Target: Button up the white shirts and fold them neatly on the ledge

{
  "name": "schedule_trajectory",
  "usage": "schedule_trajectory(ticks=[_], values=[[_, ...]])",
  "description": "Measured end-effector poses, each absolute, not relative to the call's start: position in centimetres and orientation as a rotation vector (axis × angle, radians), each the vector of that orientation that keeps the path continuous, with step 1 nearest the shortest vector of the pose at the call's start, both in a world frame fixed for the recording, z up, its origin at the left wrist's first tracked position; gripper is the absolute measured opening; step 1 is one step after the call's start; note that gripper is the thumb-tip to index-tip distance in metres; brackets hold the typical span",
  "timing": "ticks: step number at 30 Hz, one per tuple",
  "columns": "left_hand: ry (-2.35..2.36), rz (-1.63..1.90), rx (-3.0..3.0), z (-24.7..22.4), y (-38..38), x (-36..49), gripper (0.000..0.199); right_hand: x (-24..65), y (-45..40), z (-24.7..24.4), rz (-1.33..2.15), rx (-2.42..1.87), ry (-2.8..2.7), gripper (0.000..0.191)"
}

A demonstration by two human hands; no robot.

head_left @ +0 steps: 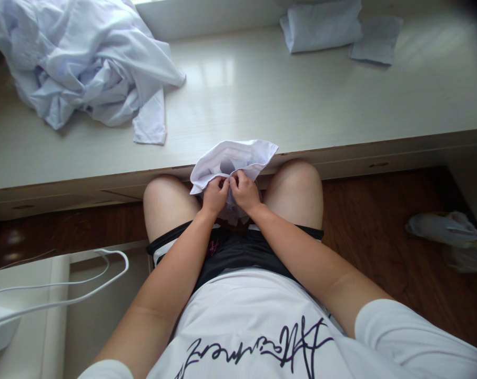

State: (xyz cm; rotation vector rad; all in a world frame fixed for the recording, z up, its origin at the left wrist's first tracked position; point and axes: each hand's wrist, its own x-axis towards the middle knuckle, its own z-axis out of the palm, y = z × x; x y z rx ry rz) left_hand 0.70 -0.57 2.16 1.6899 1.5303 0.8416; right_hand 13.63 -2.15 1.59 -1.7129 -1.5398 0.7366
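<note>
A white cloth garment (238, 152) hangs between my knees, its upper edge spread in a curved, collar-like opening near the ledge's front. My left hand (215, 195) pinches the near edge of this fabric, fingertips together. Right beside it, my right hand (244, 190) pinches the same edge, and the two sets of fingertips almost touch. Whether a button or other small part lies between them is too small to make out. The lower part of the garment drops below my hands and is partly hidden by them.
A rumpled heap of white garments (100, 63) lies on the pale ledge (230, 105) at the left. Folded white cloth (321, 26) and a smaller flat white piece (376, 39) lie at the back right. A white cable (120, 268) loops at lower left; a plastic bag (443, 229) is on the floor.
</note>
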Motion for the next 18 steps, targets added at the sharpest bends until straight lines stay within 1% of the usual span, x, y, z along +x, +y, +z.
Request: schedule_trajectory(ticks=[7,18], values=[[1.558,0.846,1.667,2.16,-0.52,0.65,0.019,13.61,-2.11,1.53,0.76,-1.717,-1.542,0.026],[1.515,0.85,1.689,2.38,-0.91,0.88,0.016,13.75,-1.81,1.04,0.84,-1.639,-1.398,0.026]])
